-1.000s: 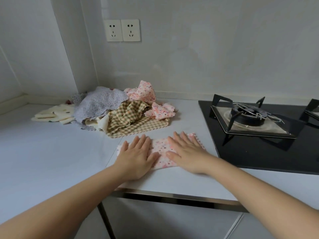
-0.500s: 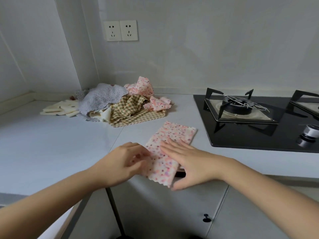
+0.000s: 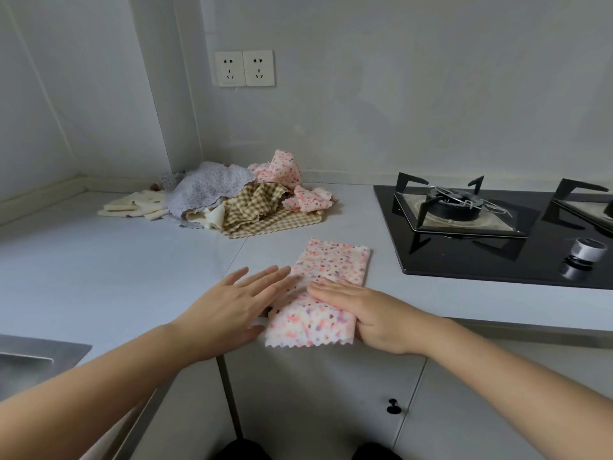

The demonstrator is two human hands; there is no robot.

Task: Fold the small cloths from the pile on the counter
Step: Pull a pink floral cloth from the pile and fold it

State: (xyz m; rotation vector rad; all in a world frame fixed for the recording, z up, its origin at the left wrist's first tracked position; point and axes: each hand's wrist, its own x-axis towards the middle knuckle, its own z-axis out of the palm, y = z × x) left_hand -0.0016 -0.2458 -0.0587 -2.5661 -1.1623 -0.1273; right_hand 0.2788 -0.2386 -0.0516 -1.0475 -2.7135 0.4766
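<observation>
Pink floral cloth (image 3: 331,277) is seen lower centre of frame, folded to a strip, near end hung over counter (image 3: 99,260) edge. Pile (image 3: 245,200) lies upper left of it. Left hand (image 3: 229,307) & right hand (image 3: 368,313) are laid flat, fingers straight, nothing gripped. Fabric is judged light, limp, prob. slippy; corners shd be pinched.

- Folded cloth (image 3: 335,263): we list soft matt fabric with a pink flecked print and a pinked zigzag edge.
- Pile (image 3: 245,200): we note similar cloth, checked, floral and plain cream, all matt.
- Bench (image 3: 99,260): smooth pale surface with a faint sheen.
- Hob (image 3: 481,267): we record glossy black glass; pan support (image 3: 447,200) matt black metal; knob (image 3: 588,249) bright metal.
- Sink (image 3: 39,356): dull grey metal.
</observation>
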